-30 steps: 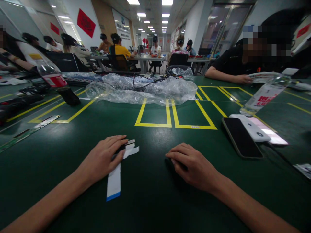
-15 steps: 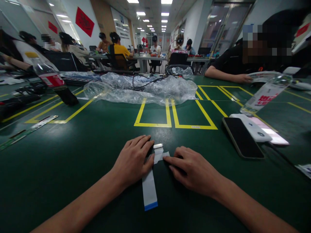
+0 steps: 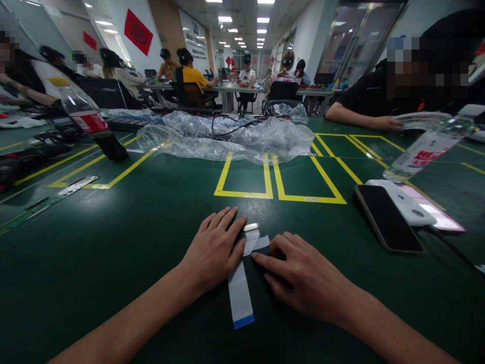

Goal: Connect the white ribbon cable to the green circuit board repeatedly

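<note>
A white flat ribbon cable (image 3: 240, 296) lies on the dark green table, its blue-tipped end towards me. At its far end is a silvery connector (image 3: 250, 227), and a short white strip (image 3: 261, 243) sticks out to the right. My left hand (image 3: 214, 247) rests flat with fingers stretched out, its thumb on the cable's left side and part of the cable hidden beneath. My right hand (image 3: 303, 273) is partly curled with fingers apart; its index fingertip is at the near edge of the strip. Whether it presses on the cable, I cannot tell.
Clear plastic wrap (image 3: 227, 136) with black wires lies across the back. Phones, including a black one (image 3: 390, 217), a white device (image 3: 403, 202) and a tilted bottle (image 3: 428, 151) are at right. A cola bottle (image 3: 89, 121) and a circuit strip (image 3: 60, 202) are at left. People sit around.
My right index fingertip has slid off the top of the short strip to its near edge. The left hand stays on the cable. The whole view has shifted slightly.
</note>
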The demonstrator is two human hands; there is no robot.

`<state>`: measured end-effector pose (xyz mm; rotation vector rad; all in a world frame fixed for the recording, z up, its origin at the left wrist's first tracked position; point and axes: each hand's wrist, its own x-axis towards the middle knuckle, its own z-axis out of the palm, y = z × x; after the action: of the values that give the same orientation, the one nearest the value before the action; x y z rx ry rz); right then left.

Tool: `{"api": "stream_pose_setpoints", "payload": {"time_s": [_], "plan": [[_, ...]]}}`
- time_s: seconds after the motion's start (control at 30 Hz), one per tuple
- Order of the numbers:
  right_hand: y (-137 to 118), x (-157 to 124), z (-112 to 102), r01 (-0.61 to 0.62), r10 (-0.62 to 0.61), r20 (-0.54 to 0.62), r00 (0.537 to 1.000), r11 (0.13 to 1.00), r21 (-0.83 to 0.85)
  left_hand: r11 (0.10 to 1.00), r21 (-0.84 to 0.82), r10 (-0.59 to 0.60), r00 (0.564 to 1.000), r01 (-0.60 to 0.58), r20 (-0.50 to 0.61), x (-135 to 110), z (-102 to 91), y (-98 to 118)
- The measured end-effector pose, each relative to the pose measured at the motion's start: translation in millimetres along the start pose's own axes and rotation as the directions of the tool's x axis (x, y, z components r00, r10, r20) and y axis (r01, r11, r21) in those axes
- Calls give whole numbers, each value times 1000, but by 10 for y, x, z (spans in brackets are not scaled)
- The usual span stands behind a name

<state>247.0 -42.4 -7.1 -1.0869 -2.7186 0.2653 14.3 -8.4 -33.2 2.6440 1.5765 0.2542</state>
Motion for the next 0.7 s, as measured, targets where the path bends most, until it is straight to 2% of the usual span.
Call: {"api": "stream_pose_setpoints", "payload": {"time_s": [0.17,0.47,0.7], "plan": [[-48,-3,3,12,-12,-21,1000,1000,-1,1000,-16,-6,999,6,39,-8,2,17],[-66,10,-14,26,-26,-36,999,1000,-4,1000,-24,1,1000,-1,7,-33,32,8],[-59,-2,-9,9,-9,-30,1000,1000,8,999,-49,4,999,-2,33,-53,20,-4]]}}
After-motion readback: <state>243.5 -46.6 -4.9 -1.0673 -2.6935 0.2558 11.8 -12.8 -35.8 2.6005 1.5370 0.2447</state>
